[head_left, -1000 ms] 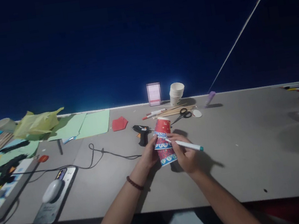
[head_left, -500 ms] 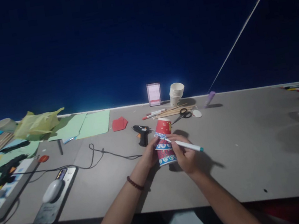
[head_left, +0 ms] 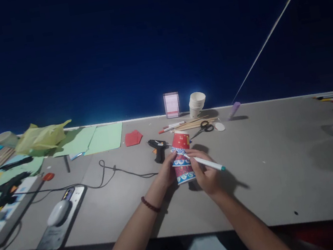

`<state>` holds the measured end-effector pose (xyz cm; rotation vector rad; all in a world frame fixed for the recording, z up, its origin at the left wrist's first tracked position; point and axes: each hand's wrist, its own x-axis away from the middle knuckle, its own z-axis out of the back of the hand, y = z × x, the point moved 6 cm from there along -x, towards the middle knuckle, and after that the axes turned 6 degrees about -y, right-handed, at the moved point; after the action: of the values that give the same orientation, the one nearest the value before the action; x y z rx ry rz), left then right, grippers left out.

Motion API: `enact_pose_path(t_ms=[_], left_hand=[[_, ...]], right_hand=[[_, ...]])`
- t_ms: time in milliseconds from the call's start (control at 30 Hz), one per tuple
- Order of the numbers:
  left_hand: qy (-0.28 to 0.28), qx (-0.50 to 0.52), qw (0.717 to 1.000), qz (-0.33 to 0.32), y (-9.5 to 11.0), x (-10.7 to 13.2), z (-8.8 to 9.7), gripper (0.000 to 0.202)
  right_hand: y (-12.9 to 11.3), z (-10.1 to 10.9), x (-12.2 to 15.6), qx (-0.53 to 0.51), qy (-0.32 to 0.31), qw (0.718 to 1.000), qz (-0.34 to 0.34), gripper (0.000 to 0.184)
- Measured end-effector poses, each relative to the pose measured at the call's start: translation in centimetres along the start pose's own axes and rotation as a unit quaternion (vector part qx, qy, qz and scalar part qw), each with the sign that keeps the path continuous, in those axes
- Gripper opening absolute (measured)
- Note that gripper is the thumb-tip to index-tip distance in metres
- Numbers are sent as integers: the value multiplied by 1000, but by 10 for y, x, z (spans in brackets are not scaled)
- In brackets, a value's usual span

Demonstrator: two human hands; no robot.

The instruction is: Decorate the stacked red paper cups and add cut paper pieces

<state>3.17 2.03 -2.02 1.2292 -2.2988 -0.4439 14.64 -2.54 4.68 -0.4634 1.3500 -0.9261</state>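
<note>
A stack of upside-down red paper cups with blue and white patterned bands (head_left: 181,156) stands on the grey table (head_left: 271,176) in front of me. My left hand (head_left: 167,173) wraps round the stack's left side and holds it. My right hand (head_left: 204,171) is closed on a white marker with a teal end (head_left: 206,163), whose tip touches the cups' middle band. A bead bracelet (head_left: 149,204) sits on my left wrist.
A black glue gun (head_left: 158,148) with its cord lies left of the cups. Behind are scissors (head_left: 205,127), wooden sticks, a red pen, a stack of white cups (head_left: 196,104) and red paper (head_left: 133,138). Green sheets, a phone (head_left: 61,211) and craft scraps fill the left side.
The cup stack has come from a tilt to nearly upright on the table. Both hands stay on it, the marker tip still at the middle band.
</note>
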Motion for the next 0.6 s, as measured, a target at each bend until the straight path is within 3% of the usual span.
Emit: enact_pose_path(t_ms=[333, 600], left_hand=[[-1, -4, 1000, -3, -1, -2, 3, 25], [-10, 1, 1000, 22, 0, 1, -3, 33]], right_hand=[[3, -1, 1, -12, -7, 1000, -1, 17], [13, -2, 4, -87, 20, 994, -57, 13]])
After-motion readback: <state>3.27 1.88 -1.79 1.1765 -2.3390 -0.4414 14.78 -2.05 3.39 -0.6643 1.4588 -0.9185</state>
